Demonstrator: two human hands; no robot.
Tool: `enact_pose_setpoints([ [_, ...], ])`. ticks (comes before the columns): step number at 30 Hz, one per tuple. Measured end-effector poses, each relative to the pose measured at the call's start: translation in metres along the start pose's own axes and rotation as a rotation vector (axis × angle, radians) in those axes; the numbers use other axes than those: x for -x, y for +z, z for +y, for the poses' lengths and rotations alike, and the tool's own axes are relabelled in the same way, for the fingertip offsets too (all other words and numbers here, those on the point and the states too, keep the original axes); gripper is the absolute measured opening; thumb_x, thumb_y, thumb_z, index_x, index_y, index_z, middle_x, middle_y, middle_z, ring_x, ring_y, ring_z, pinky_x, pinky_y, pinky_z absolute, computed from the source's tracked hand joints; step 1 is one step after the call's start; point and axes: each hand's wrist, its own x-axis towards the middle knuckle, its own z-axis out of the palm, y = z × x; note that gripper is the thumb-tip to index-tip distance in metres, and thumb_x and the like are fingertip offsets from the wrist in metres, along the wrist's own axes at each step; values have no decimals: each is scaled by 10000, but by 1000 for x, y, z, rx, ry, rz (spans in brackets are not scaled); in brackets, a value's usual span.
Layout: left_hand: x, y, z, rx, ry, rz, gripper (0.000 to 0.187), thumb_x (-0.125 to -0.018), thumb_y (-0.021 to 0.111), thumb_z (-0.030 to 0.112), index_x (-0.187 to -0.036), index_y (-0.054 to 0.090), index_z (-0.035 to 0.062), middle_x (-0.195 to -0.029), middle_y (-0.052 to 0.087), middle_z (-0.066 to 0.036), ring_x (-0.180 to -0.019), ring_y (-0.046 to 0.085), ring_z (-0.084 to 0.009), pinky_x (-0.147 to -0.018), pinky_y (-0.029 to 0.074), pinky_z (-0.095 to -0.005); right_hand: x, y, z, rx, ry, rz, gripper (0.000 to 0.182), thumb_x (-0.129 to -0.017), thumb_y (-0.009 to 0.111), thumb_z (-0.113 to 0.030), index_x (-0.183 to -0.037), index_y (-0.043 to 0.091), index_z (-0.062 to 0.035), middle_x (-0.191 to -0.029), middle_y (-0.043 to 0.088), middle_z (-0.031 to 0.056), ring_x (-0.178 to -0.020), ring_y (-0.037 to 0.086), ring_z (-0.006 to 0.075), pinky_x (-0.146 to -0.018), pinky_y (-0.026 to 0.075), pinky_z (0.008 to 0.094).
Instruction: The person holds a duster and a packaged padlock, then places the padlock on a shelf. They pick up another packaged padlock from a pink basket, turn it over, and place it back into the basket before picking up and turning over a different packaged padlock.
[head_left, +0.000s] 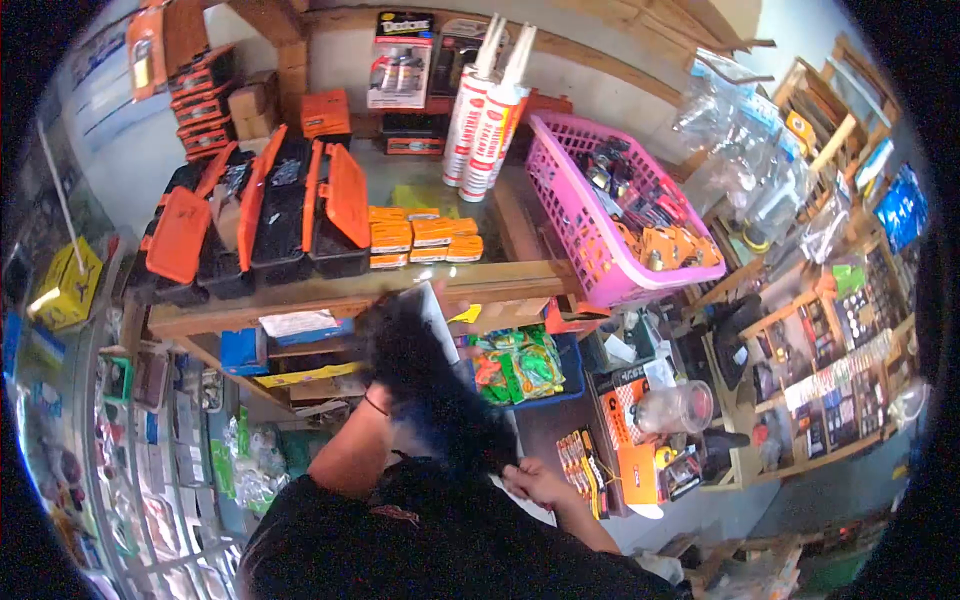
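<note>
A black, soft-looking, cloth-like thing is stretched in front of my body, smeared by motion; its exact kind does not show. My right hand is closed around its lower right end. At its left side is my left hand, mostly covered by the black thing, with its wrist showing and its grip hidden. A white flat edge shows just behind the black thing. Beyond it sits a blue tray with green and orange packets.
A wooden shelf ahead carries open black-and-orange boxes, small orange packs, silicone sealant tubes and a pink basket of small parts. To the right stand a clear plastic jar and more goods racks; glass shelving is at left.
</note>
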Motion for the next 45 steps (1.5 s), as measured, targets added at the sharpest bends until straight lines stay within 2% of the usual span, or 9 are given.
enact_pose_setpoints([
  [12, 15, 48, 21, -2, 299, 532, 677, -836, 304, 561, -1310, 275, 79, -1269, 391, -173, -1081, 452, -340, -938, 317, -538, -19, 15, 15, 140, 102, 137, 454, -883, 441, -407, -586, 487, -67, -499, 420, -6, -479, 382, 87, -450, 321, 262],
  [15, 12, 28, 31, -37, 118, -183, 730, -829, 257, 603, -1305, 286, 50, -1284, 377, -185, -1155, 404, -321, -982, 296, -468, -14, 16, 13, 348, -72, 110, 439, -877, 454, -404, -609, 511, -61, -502, 434, -9, -439, 375, 83, -418, 307, 258],
  [18, 14, 70, 26, 34, 325, 397, 735, -810, 296, 615, -1333, 226, 103, -1262, 389, -201, -1092, 447, -322, -931, 328, -528, -11, 11, -4, 35, 117, 225, 421, -874, 470, -390, -647, 528, -41, -519, 456, -3, -483, 408, 107, -459, 347, 292],
  [23, 12, 25, 40, 8, 41, -249, 750, -826, 249, 620, -1277, 327, 25, -1261, 412, -165, -1144, 418, -322, -967, 323, -451, -13, 13, 19, 408, -127, 114, 443, -886, 436, -400, -631, 522, -48, -496, 443, -5, -457, 401, 84, -436, 315, 254],
  [28, 17, 69, 28, -125, 282, 496, 795, -793, 280, 659, -1284, 321, 35, -1246, 419, -185, -1097, 450, -330, -956, 320, -487, -6, 35, -13, 305, -6, 201, 443, -874, 454, -409, -615, 544, -61, -459, 438, -8, -359, 382, 93, -350, 295, 257],
  [31, 19, 19, 48, 15, 79, -41, 954, -678, 406, 734, -1317, 241, 45, -1257, 373, -243, -1029, 457, -416, -892, 302, -620, -23, 16, 24, 379, -223, 141, 442, -871, 463, -408, -626, 550, -51, -485, 450, -8, -428, 405, 92, -411, 324, 263],
  [35, 7, 78, 28, -250, 399, 636, 835, -763, 342, 672, -1317, 249, 53, -1238, 396, -230, -1036, 473, -376, -894, 331, -576, -20, 12, 9, 310, -24, 240, 437, -880, 460, -384, -617, 541, -44, -517, 460, -15, -470, 410, 85, -434, 325, 256],
  [40, 14, 22, 41, 4, 131, -71, 840, -758, 344, 676, -1309, 264, 47, -1224, 414, -221, -1074, 450, -375, -898, 333, -564, -27, 10, 26, 318, -114, 172, 412, -880, 465, -363, -623, 544, -51, -510, 467, -19, -457, 396, 69, -425, 298, 239],
  [45, 2, 55, 25, -42, 334, 272, 693, -841, 292, 574, -1253, 364, 22, -1221, 449, -167, -1094, 451, -323, -959, 329, -431, -13, 31, 3, 316, -89, 239, 456, -850, 497, -410, -598, 564, -37, -513, 494, 21, -469, 434, 101, -442, 339, 274],
])
